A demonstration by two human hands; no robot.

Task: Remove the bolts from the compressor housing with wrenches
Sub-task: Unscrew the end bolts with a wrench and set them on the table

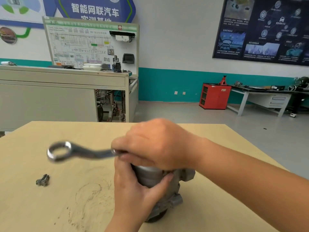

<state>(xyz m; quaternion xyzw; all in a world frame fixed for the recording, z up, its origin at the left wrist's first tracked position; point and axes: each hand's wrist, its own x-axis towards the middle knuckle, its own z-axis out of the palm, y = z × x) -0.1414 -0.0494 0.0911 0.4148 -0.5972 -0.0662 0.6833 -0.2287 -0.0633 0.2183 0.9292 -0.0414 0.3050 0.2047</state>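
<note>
Right hand (pixel 155 144) fist-curled round wrench (pixel 75 152) (ring end free, blurred), above compressor housing (pixel 160 186); left hand (pixel 133 186) wraps housing's side.

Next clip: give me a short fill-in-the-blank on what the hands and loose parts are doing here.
The right hand grips a ____.
The left hand holds the compressor ____.
Loose bolts lie on the ____.
Missing words: wrench; housing; table.
</note>
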